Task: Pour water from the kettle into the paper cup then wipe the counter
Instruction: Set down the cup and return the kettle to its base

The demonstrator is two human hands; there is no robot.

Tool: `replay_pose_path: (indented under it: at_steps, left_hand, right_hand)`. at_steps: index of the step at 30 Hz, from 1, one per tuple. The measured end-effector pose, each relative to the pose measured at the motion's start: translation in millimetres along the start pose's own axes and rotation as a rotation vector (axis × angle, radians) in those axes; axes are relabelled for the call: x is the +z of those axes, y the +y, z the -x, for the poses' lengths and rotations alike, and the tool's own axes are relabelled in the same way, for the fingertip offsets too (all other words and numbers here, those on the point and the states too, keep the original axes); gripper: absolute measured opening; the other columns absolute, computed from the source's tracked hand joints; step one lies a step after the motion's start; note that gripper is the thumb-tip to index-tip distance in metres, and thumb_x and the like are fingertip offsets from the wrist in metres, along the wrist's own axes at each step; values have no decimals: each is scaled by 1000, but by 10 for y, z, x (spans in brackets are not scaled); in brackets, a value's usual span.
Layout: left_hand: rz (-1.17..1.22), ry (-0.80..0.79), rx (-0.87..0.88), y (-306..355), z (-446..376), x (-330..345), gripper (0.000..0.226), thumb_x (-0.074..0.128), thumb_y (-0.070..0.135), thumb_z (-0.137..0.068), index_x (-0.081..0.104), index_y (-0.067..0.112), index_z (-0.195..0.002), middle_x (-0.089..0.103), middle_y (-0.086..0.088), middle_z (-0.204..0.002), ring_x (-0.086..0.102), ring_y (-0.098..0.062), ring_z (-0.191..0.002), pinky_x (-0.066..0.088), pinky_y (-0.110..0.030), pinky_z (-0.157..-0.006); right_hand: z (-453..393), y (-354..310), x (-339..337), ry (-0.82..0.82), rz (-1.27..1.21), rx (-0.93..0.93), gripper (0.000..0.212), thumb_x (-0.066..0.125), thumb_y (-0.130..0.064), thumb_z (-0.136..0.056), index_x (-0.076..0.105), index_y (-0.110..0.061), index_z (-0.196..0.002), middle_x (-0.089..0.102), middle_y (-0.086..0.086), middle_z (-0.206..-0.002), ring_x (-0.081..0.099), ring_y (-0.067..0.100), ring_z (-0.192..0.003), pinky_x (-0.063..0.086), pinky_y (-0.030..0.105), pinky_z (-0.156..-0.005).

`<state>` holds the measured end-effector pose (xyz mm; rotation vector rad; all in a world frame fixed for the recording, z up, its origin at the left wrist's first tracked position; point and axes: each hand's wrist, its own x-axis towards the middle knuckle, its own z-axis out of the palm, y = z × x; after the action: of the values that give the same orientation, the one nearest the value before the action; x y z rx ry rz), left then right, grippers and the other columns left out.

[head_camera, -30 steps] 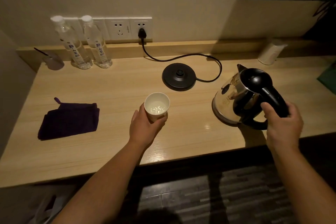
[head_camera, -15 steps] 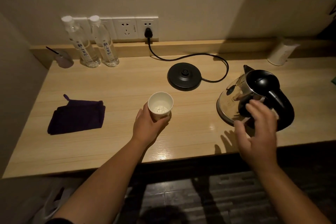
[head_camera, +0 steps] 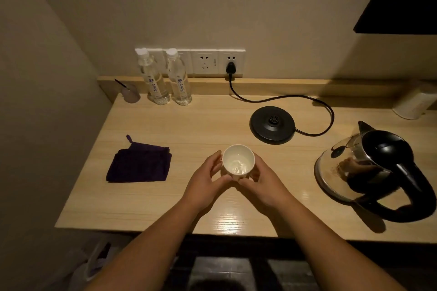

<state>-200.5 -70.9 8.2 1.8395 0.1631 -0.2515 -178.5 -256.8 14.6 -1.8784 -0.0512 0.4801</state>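
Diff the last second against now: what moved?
The right hand let go of the kettle, crossed left and joined the left hand around the paper cup. Kettle stands on the counter, off its base; cloth untouched.

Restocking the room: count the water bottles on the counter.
2. One bottle stands at the back left by the wall; the other bottle is just right of it. None seems hidden.

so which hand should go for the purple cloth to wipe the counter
Left, probably. The purple cloth lies on the left hand's side of the paper cup; the right hand would have to cross over the cup.
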Motion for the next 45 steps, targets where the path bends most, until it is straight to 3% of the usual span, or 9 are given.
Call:
replay_pose_path:
  at_steps: [3, 6, 11, 16, 19, 24, 32, 40, 45]
  left_hand:
    - [51, -26, -3, 50, -72, -51, 64, 71, 49, -73, 42, 61, -128, 55, 28, -129, 49, -1, -124, 46, -25, -94]
    - [117, -50, -7, 67, -222, -163, 63, 71, 39, -77, 44, 56, -132, 59, 23, -127, 52, -3, -121, 48, -31, -97]
    - [35, -105, 44, 208, -616, -509, 61, 59, 38, -87, 33, 51, -141, 53, 27, -131, 47, 11, -118, 43, -8, -85]
    - [-32, -149, 93, 264, -1101, -794, 58, 54, 34, -92, 31, 38, -145, 50, 16, -138, 45, 7, -124, 39, -17, -98]
    - [-54, -173, 112, 210, -1350, -908, 61, 54, 27, -94, 28, 30, -149, 48, 10, -142, 43, -1, -130, 37, -30, -107]
    - [-41, -177, 116, 89, -1567, -975, 62, 54, 17, -96, 26, 25, -151, 46, 8, -145, 40, 0, -132, 34, -33, -112]
    - [-58, -145, 122, 46, -1600, -962, 60, 52, 19, -97, 26, 29, -150, 47, 6, -145, 41, -7, -134, 35, -42, -111]
    - [-213, -102, 177, 73, -1440, -954, 59, 50, 35, -97, 19, 45, -147, 41, 16, -147, 38, 1, -131, 36, -26, -104]
    - [-361, 58, 17, -65, -1087, -831, 62, 38, 48, -99, 20, 22, -152, 21, 5, -159, 25, -13, -143, 25, -30, -113]
  right_hand:
    - [-124, -64, 85, 42, -32, -21, 70, 80, -35, -69, 42, -64, -120, 58, -33, -113, 55, -4, -108, 47, 17, -82]
    - [-278, -165, 163, 88, -34, -46, 69, 80, -36, -65, 43, -64, -117, 58, -38, -110, 55, -11, -102, 45, 6, -71]
    - [-720, -373, 300, 201, -23, -59, 71, 81, -30, -68, 43, -52, -123, 59, -31, -109, 53, -17, -97, 44, 6, -69]
    - [-1210, -528, 439, 292, -10, -87, 66, 79, -32, -69, 41, -60, -115, 54, -34, -108, 51, -18, -97, 43, 5, -69]
    - [-1440, -525, 529, 315, -28, -92, 66, 79, -30, -71, 41, -52, -121, 52, -34, -110, 49, -20, -99, 42, 1, -69]
    - [-1688, -466, 610, 348, 18, -94, 69, 78, -35, -73, 38, -50, -126, 48, -37, -110, 51, -11, -100, 42, 14, -81]
    - [-1747, -395, 640, 361, 58, -101, 68, 76, -39, -74, 34, -57, -123, 47, -40, -108, 52, -12, -99, 42, 14, -79]
    - [-1652, -424, 528, 239, 85, -84, 84, 74, -53, -73, 25, -43, -142, 47, -17, -138, 45, 6, -124, 41, 24, -94]
    - [-1302, -263, 292, 259, 388, 4, 81, 58, -54, -86, 14, -31, -150, 33, -2, -154, 35, 18, -137, 36, 34, -103]
